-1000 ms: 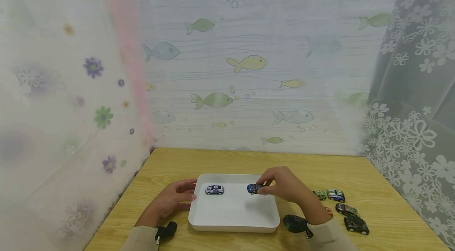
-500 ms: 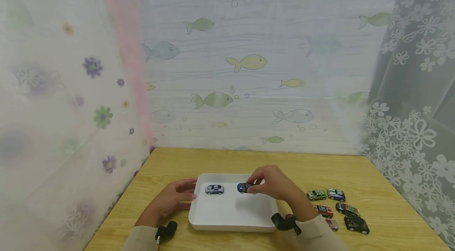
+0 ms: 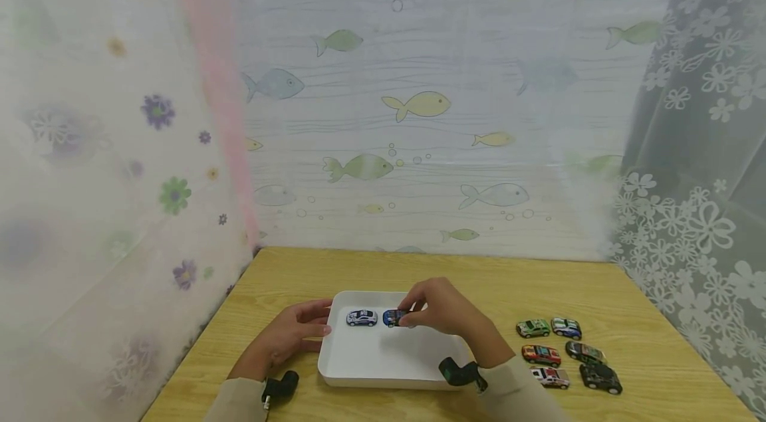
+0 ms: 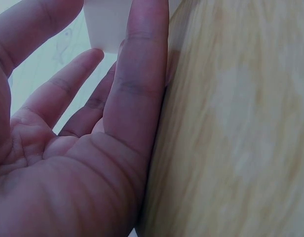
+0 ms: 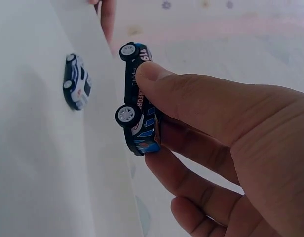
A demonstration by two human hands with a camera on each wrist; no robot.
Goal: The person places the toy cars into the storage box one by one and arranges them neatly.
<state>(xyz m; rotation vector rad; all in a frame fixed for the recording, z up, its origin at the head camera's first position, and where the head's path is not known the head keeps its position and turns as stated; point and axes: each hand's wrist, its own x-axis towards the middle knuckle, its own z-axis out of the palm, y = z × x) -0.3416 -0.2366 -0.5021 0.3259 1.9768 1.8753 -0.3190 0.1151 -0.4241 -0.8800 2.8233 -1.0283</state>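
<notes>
My right hand (image 3: 444, 310) pinches a dark blue toy car (image 3: 391, 318) between thumb and fingers over the back half of a white tray (image 3: 383, 359). In the right wrist view, the held car (image 5: 136, 106) shows its wheels and lettered side. A white toy car (image 3: 362, 317) with dark markings rests in the tray, just left of the held one. At the tray's left side, my left hand (image 3: 290, 333) touches the rim with its thumb and fingers extended. The left wrist view has that hand's little-finger edge along the wooden tabletop (image 4: 231, 123).
Right of the tray, several toy cars stand on the table in a loose group, among them a green one (image 3: 532, 327), a red one (image 3: 541, 355) and a black one (image 3: 600, 377). A fish-patterned curtain (image 3: 413, 176) hangs behind the table.
My right hand has carried the blue car leftward across the tray, close to the white car. Its arm has uncovered more of the cars on the right. The left hand has stayed put.
</notes>
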